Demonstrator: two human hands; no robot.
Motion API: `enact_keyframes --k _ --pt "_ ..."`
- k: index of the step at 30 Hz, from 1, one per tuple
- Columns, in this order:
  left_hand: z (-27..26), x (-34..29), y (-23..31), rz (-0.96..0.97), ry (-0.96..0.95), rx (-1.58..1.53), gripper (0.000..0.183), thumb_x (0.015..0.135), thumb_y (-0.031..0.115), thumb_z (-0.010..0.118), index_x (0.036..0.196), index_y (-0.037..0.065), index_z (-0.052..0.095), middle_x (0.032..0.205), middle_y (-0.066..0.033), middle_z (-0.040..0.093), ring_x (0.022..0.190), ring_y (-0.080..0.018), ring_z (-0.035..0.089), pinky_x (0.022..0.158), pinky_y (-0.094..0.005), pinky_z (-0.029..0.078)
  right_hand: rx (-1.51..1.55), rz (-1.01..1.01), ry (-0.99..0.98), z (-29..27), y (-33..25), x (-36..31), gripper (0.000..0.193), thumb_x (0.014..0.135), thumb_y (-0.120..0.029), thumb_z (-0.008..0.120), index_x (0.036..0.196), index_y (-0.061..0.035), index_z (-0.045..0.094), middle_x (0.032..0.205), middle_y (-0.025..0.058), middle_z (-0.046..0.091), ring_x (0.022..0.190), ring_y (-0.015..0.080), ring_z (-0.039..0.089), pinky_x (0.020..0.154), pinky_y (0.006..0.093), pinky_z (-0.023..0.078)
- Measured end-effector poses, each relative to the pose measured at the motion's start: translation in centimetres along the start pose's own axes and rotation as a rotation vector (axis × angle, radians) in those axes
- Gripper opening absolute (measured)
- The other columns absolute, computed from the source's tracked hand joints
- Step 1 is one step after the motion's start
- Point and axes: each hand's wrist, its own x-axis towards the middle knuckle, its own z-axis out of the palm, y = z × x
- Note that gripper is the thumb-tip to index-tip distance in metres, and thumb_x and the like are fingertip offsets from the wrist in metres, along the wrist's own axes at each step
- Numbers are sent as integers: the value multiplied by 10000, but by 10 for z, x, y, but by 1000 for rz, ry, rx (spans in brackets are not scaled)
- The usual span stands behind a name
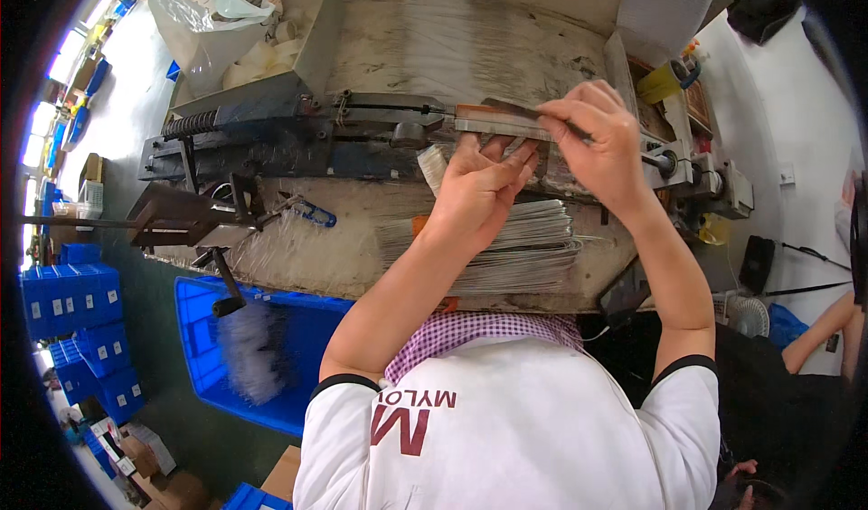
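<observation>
My right hand (pixel 597 135) pinches a thin dark blade-like strip (pixel 511 106) between thumb and fingers. The strip slants over a narrow metal channel (pixel 493 127) on the bench machine (pixel 271 144). My left hand (pixel 479 184) is just below the channel, fingers curled and closed against its near edge; what they grip, if anything, is hidden. A white ribbed roll (pixel 432 166) stands by the left wrist. Under my forearms lies a bundle of thin grey wires (pixel 515 252) on the worn workbench (pixel 334 261).
Pale bristles (pixel 438 44) lie at the back. At left are a bin (pixel 316 35) with a plastic bag (pixel 203 35), a crank handle (pixel 228 304) and a blue crate (pixel 203 356). A yellow cup (pixel 660 83) and a motor (pixel 714 184) are at right. Another person's arm (pixel 818 334) shows far right.
</observation>
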Motion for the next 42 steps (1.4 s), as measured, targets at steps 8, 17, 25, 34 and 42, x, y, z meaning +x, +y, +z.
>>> enact_keyframes --k 8,17,25,34,42 --pt "-2 5 1 8 18 86 552 830 -138 441 1312 55 251 1317 -150 394 1247 -242 414 1054 -377 364 -93 -47 -63 5 12 -2 80 718 -56 687 797 -53 677 714 53 573 740 252 548 686 359 439" --pt "4 1 -2 64 60 121 562 852 -143 423 1333 23 183 1360 -238 304 1274 -353 376 1075 -443 349 31 379 -102 -32 -18 -16 208 844 -57 558 1052 -40 557 697 141 614 664 333 616 589 395 466" --pt "-4 6 1 29 -62 109 635 873 -134 375 1391 121 111 1377 -194 302 1323 -293 321 1113 -384 293 -67 406 -282 -32 -27 -28 416 822 -40 510 1235 1 482 657 216 590 595 359 610 546 431 462" --pt "-1 2 3 30 0 115 527 877 -112 425 1337 28 209 1314 -203 378 1236 -313 429 1059 -399 381 -280 229 -371 -23 -32 -28 443 776 -76 561 1201 40 512 606 177 603 544 327 610 522 415 483" --pt "8 -5 12 -34 -13 106 412 860 -107 456 1235 -20 308 1273 -236 420 1214 -320 445 1038 -409 402 -488 160 -485 -19 -40 -29 523 722 -87 586 1207 82 489 562 183 596 536 318 629 541 395 500"
